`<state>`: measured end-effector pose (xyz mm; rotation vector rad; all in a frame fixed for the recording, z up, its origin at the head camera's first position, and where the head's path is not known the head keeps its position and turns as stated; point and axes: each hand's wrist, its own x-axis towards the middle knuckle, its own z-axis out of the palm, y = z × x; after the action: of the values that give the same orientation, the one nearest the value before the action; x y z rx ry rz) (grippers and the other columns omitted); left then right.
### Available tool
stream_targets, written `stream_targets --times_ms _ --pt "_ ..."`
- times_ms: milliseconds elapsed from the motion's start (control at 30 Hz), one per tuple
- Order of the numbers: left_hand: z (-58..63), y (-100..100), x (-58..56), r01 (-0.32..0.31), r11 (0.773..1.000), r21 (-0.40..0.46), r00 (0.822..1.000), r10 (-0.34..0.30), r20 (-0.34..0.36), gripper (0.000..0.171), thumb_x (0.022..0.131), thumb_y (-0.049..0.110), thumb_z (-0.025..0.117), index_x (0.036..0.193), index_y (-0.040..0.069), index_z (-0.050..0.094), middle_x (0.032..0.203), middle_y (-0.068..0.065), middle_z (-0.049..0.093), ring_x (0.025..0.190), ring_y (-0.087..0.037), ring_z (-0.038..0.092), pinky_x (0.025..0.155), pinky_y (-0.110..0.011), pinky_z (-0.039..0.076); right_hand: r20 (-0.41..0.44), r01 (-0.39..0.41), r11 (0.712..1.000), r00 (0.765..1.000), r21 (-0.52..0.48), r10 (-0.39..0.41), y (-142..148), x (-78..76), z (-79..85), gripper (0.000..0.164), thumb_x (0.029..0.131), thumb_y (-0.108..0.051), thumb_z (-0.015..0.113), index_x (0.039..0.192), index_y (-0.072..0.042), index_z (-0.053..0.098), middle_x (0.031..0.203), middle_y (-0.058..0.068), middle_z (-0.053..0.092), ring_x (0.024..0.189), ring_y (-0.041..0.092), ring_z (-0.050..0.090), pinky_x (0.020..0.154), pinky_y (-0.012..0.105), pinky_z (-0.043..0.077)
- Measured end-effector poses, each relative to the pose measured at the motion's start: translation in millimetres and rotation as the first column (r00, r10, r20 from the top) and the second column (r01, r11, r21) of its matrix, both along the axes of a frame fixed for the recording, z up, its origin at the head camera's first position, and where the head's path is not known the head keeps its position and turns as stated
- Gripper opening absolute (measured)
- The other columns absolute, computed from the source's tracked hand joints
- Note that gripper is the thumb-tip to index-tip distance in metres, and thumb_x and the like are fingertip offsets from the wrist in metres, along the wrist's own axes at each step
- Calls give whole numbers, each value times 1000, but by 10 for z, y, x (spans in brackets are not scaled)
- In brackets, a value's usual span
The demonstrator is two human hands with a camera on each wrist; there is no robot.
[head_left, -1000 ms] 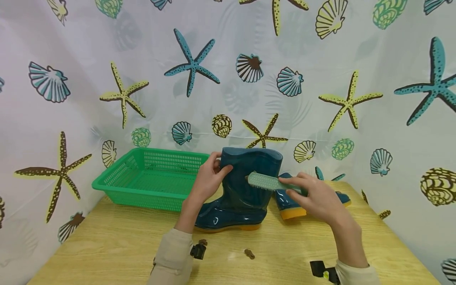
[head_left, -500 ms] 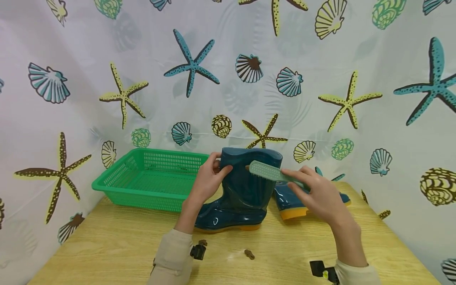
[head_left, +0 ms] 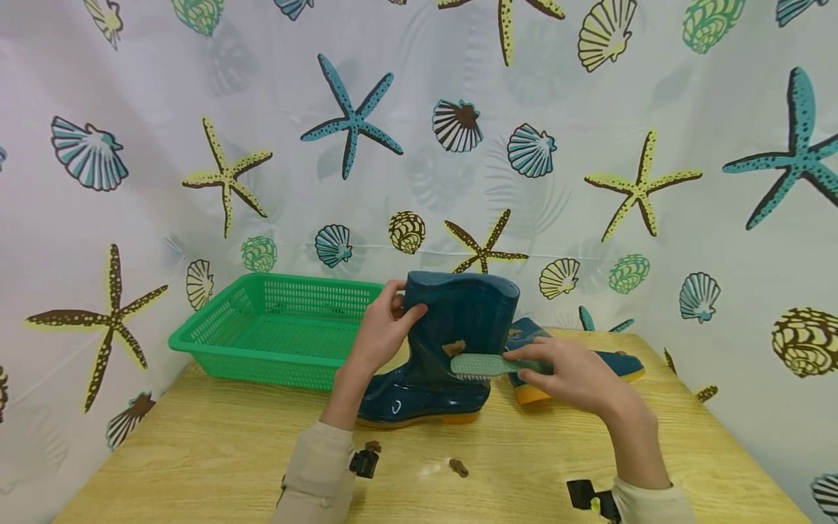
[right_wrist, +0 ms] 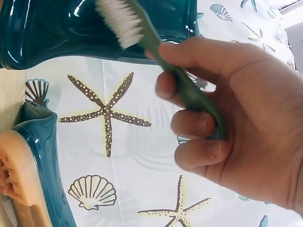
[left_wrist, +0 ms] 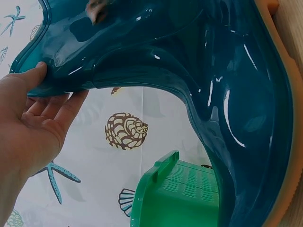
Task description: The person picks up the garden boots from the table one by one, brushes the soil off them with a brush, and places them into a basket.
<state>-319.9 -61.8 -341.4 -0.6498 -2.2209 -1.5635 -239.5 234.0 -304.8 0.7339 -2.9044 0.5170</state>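
Observation:
A glossy dark-blue rubber boot (head_left: 432, 397) with an orange-tan sole stands upright on the table, toe to the left. My left hand (head_left: 386, 327) grips its shaft near the top edge, thumb on the near side and fingers behind, as the left wrist view also shows. A brown smear of dirt (head_left: 454, 348) marks the shaft. In my right hand (head_left: 572, 375) is a pale green scrub brush (head_left: 481, 364), held by its darker handle. Its white bristles (right_wrist: 124, 23) face down the shaft, just below the smear in the head view.
A second blue boot (head_left: 618, 362) lies on its side at the right, partly behind my right hand. On the left stands a green plastic basket (head_left: 262, 364). Small brown clumps (head_left: 458, 467) lie on the wooden table (head_left: 216, 451). A patterned curtain (head_left: 419, 189) hangs behind.
My right hand rises slightly with the brush, then lowers it along the shaft, uncovering the brown smear. My left hand and the standing boot stay in place.

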Motion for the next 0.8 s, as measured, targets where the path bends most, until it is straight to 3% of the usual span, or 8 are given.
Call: stream_targets --times_ms 67,167,333,533,700,800 --pt "-1 2 -1 -1 1000 -5 1000 1 5 37 98 30 64 130 14 52 86 -8 65 86 -19 67 75 -33 46 86 17 1000 996 4 -17 3 -1 -5 29 98 -25 63 127 -27 69 139 16 58 124 40 56 91 56 51" --pt "-4 5 -1 -7 1000 -13 1000 7 6 37 98 30 64 130 14 52 83 -6 61 85 -19 67 74 -32 46 165 28 1000 986 -7 -27 19 -4 -19 28 98 -26 63 126 -26 69 137 13 60 119 34 59 89 52 51" --pt "-3 0 -1 -12 1000 -25 1000 12 9 41 98 32 64 132 15 50 84 -5 60 86 -18 66 73 -34 46 173 11 999 985 -38 -4 82 -3 -9 28 98 -26 63 126 -25 69 136 12 60 121 35 58 90 53 51" --pt "-9 -15 -12 7 1000 -22 998 -6 67 48 97 30 66 140 18 46 108 -8 69 100 -23 68 87 -42 54 127 -1 998 992 -58 8 135 -13 2 29 99 -26 61 128 -25 68 139 13 59 127 39 55 93 55 50" --pt "-53 -38 -42 -12 993 -116 992 26 126 54 96 33 67 143 18 46 121 -9 65 108 -24 64 89 -44 54 3 -13 998 1000 -59 13 140 -1 6 30 100 -26 60 130 -24 67 143 19 54 132 45 49 96 59 48" --pt "-79 -77 -50 -3 984 -181 985 33 167 53 93 37 69 138 16 51 125 -9 63 112 -25 63 91 -46 53 -86 -12 999 996 -52 8 135 -1 -2 31 100 -26 61 130 -23 67 141 17 57 127 43 54 96 59 49"
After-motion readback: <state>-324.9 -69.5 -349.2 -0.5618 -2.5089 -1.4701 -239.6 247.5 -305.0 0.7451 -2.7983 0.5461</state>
